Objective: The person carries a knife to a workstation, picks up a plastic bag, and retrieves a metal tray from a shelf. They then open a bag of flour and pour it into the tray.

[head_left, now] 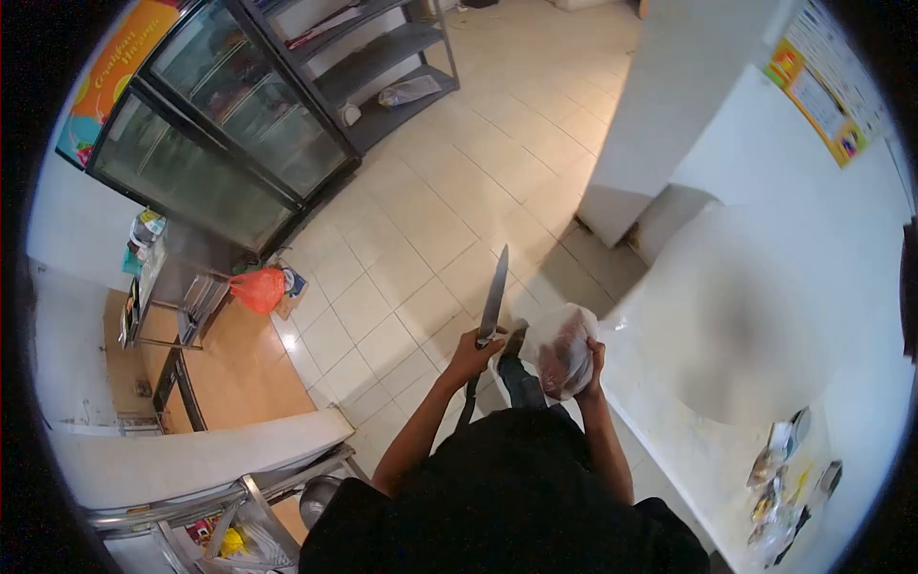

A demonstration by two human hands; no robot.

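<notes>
The person's left hand point(475, 346) is closed in a tight grip around the handle of a long kitchen knife point(493, 298), whose blade points up and away from the body, over the tiled floor point(430, 201). The right hand point(595, 368) is wrapped around the side of a clear plastic bag point(562, 352) holding something dark reddish, its grip closed on the bag from the right. The bag sits in the air just beside the knife hand, at the edge of the white desk point(727, 325), without resting on it. The knife's handle and the bag are near each other, though whether they touch cannot be told.

Near the right end of the desk lie a few small packets point(779, 478), too blurred to name. Well apart, across the floor, stands a glass-door display fridge point(215, 143), with an orange plastic bag point(258, 289) on the floor at its foot. A metal shelf rack point(382, 67) stands beyond it.
</notes>
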